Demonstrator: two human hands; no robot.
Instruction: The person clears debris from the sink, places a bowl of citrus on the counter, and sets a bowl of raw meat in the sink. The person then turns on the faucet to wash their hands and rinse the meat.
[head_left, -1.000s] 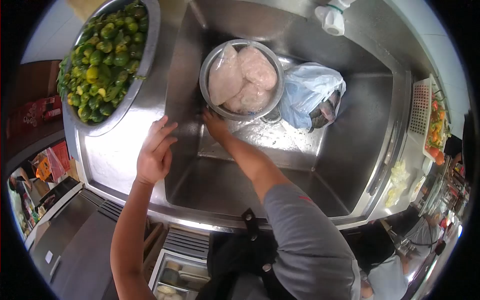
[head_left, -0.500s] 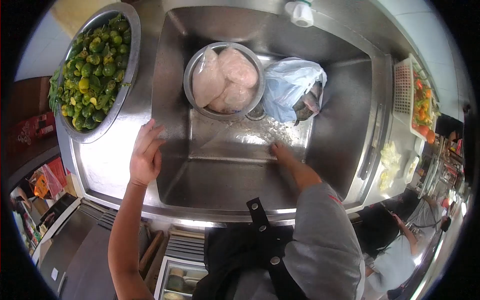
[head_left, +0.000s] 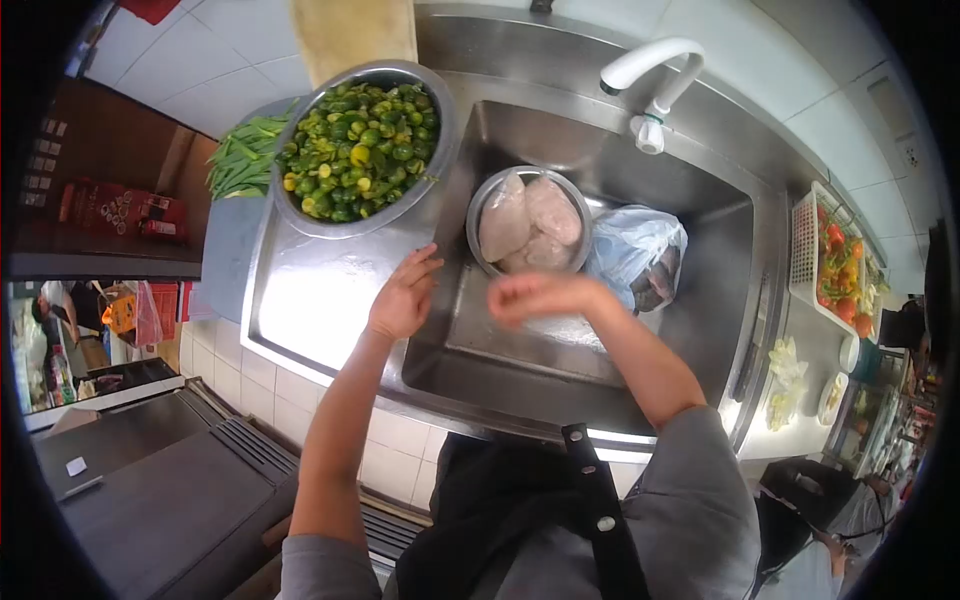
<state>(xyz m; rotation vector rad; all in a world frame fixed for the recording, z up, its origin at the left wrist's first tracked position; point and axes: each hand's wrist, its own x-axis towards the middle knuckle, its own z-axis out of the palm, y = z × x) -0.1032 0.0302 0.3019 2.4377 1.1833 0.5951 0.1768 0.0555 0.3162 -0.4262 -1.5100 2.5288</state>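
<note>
My left hand (head_left: 403, 293) is over the left rim of the steel sink (head_left: 480, 365), fingers stretched out and nothing in it. Smeared by motion, my right hand (head_left: 540, 298) hangs above the sink floor near the front of a metal bowl (head_left: 478, 250); its fingers cannot be made out. Pale pink meat in clear plastic bags (head_left: 507, 218) fills that bowl. Beside it lies a light blue plastic bag (head_left: 625, 245), with dark fish (head_left: 655, 285) showing at its open right side. Both hands are apart from the bag.
Left of the sink stands a large metal bowl (head_left: 440, 180) of small green citrus fruits (head_left: 365, 150), beside long green leaves (head_left: 245, 155). A white faucet (head_left: 655, 60) rises behind. At right are a white basket (head_left: 803, 250) of peppers and tomatoes, and pale leaves (head_left: 785, 385). Another person (head_left: 815, 565) is at lower right.
My right hand has lifted from the sink floor and moved left relative to the sink. The view has swung left, so the faucet and more of the left counter show. My left hand stays near the rim.
</note>
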